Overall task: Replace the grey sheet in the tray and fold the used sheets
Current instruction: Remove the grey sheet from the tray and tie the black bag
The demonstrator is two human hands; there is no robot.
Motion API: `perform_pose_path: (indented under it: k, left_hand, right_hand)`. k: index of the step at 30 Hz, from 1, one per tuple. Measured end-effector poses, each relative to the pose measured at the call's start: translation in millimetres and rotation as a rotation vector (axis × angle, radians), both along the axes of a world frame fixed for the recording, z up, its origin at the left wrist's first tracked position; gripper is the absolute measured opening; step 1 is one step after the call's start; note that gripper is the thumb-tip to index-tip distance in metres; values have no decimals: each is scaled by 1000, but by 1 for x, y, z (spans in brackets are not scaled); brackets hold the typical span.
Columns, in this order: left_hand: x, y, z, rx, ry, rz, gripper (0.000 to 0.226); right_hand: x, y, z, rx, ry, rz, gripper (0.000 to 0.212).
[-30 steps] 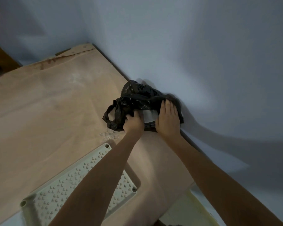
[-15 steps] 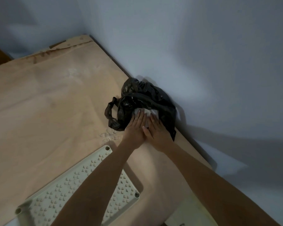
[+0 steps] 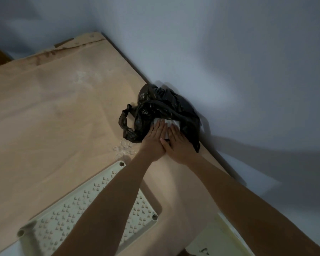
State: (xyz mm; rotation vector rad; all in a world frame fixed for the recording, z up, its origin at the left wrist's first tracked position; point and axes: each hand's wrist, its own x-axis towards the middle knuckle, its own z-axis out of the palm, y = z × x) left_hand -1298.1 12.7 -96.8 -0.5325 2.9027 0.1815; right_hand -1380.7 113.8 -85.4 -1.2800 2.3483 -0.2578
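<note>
Both hands are out at the far edge of the table (image 3: 54, 111), right up against the wall (image 3: 229, 61), and they lie side by side, touching along the thumbs. The left hand (image 3: 153, 143) is spread flat, fingers straight and together, palm down on something pale at the mouth of the black plastic bag (image 3: 161, 109). The right hand (image 3: 179, 146) mirrors it, also flat and open, fingertips resting on that same pale folded sheet (image 3: 171, 122), which pokes out from under the bag's crumpled top. Neither hand is pinching or gripping anything; both simply press downward. The bag sits slumped against the wall, one loop handle flopped out to the left on the tan tabletop. Near the bottom of the view, under the left forearm, lies a cream perforated tray panel (image 3: 67, 218) with round sockets at its corners, well apart from the bag. A second pale piece (image 3: 227, 235) shows at the lower right, below the right forearm; what it is I cannot tell. The light is dim, so the sheet's colour reads only as whitish-grey.
</note>
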Motion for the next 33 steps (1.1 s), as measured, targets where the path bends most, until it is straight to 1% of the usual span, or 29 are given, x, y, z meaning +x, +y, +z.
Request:
perform_pose_path:
  k: [1, 2, 3, 4, 5, 6, 7, 8, 9, 10, 11, 12, 13, 14, 15, 16, 17, 20, 22, 25, 27, 31, 33]
  left_hand:
    - [-2, -1, 7, -9, -30, -7, 60]
    - [-3, -2, 16, -2, -41, -14, 60]
    - [-2, -3, 26, 33, 3, -2, 60]
    - [2, -4, 36, 85, 108, 16, 56]
    - [10, -4, 46, 113, 264, 15, 49]
    - [18, -5, 54, 96, 431, 0, 40]
    - [28, -7, 59, 33, 589, 29, 32]
    - [37, -12, 61, -24, 700, 123, 27]
    - [44, -20, 62, -34, 749, 281, 27]
    - [49, -29, 63, -5, 744, 476, 30]
    - [51, -38, 65, 79, 689, 671, 37]
    - [51, -48, 65, 229, 609, 849, 47]
    - [50, -56, 65, 416, 537, 1007, 57]
    - [48, -63, 65, 599, 485, 1131, 65]
    - [47, -67, 63, 746, 450, 1211, 69]
    - [47, -68, 61, 829, 436, 1245, 67]
    - [47, -67, 59, 884, 457, 1248, 59]
    - [45, -59, 59, 1037, 595, 1246, 20]
    - [46, -55, 73, 1116, 700, 1232, 6]
    - [50, -57, 103, 1182, 874, 1177, 4]
    - [55, -60, 124, 1158, 959, 1128, 5]
    - [60, -62, 167, 1132, 1127, 1004, 5]
    - [61, -59, 188, 1136, 1173, 930, 6]
  right_hand:
    - [-1, 2, 9, -29, -5, 7, 62]
    - [-2, 6, 18, -109, 23, 28, 57]
    - [-2, 12, 27, -211, 87, 63, 49]
    - [0, 20, 34, -308, 171, 93, 40]
    - [2, 30, 38, -407, 260, 85, 33]
    - [6, 41, 39, -485, 337, 24, 29]
    - [9, 51, 39, -527, 387, -78, 29]
    - [11, 59, 39, -531, 389, -200, 33]
    - [14, 64, 38, -500, 340, -318, 40]
    - [16, 67, 37, -443, 257, -415, 48]
    - [17, 67, 36, -373, 169, -479, 55]
    - [18, 66, 36, -307, 97, -515, 59]
    - [17, 64, 37, -253, 56, -533, 57]
    - [16, 61, 36, -210, 43, -536, 51]
    - [14, 59, 37, -169, 46, -534, 44]
    - [13, 57, 38, -131, 52, -531, 37]
    - [12, 57, 40, -113, 58, -534, 32]
    - [9, 59, 53, -178, 63, -583, 13]
    - [4, 60, 70, -275, 31, -655, 18]
    - [-11, 57, 105, -484, -37, -750, 18]
    - [-22, 55, 132, -596, -99, -789, 15]
    - [-36, 51, 179, -741, -232, -778, 9]
    - [-37, 50, 201, -784, -294, -737, 16]
